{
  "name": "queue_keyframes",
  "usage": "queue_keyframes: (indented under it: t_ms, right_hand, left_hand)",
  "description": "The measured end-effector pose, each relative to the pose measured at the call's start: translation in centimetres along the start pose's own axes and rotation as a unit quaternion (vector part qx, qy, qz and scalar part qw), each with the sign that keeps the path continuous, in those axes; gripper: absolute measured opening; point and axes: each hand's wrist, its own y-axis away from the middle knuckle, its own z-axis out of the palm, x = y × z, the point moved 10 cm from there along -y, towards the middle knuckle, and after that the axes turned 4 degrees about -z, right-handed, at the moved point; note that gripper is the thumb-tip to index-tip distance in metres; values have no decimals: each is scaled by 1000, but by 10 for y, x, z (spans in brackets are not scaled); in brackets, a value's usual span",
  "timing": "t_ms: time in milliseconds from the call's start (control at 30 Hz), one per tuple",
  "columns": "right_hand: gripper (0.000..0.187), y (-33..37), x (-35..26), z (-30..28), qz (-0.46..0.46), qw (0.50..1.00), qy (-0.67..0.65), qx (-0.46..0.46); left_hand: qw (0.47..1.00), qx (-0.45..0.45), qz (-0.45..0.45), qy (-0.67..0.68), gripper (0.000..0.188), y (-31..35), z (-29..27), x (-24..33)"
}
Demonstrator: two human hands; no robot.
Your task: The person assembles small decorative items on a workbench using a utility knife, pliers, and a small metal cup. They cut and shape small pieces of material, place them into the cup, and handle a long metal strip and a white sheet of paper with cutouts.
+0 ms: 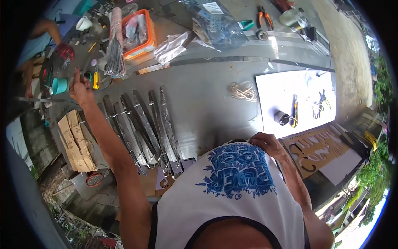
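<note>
Just right of the left hand (81, 88) lies a yellow utility knife (96, 80); a teal cylinder (59, 86) is near its other side. That hand's index finger extends apart from the bent ones. Metal strips (168, 120) lie side by side on a grey surface (199, 95). The right hand (267, 144) curls beside a white board (269, 99); I cannot tell whether it grips anything.

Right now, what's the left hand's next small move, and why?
Probably a short shift right to the yellow knife beside it: the left hand shows nothing in its grasp, and that knife lies just off its fingers, while the right hand is far across the table.
</note>
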Motion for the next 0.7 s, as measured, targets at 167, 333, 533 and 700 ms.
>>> queue_keyframes:
  t_ms: [167, 333, 533, 700]
  right_hand:
    - [18, 79, 19, -24, 50, 982, -106, 149]
    - [21, 148, 83, -79, 111, 926, -159, 323]
    - [31, 179, 155, -168, 50, 922, -40, 383]
    - [39, 146, 157, -197, 29, 952, 42, 301]
  left_hand:
    - [990, -137, 36, -2, 21, 164, 76, -31]
    - [937, -298, -171, -64, 21, 354, 131, -123]
    - [794, -535, -235, -170, 29, 539, 167, -177]
    - [761, -598, -163, -192, 35, 632, 194, -196]
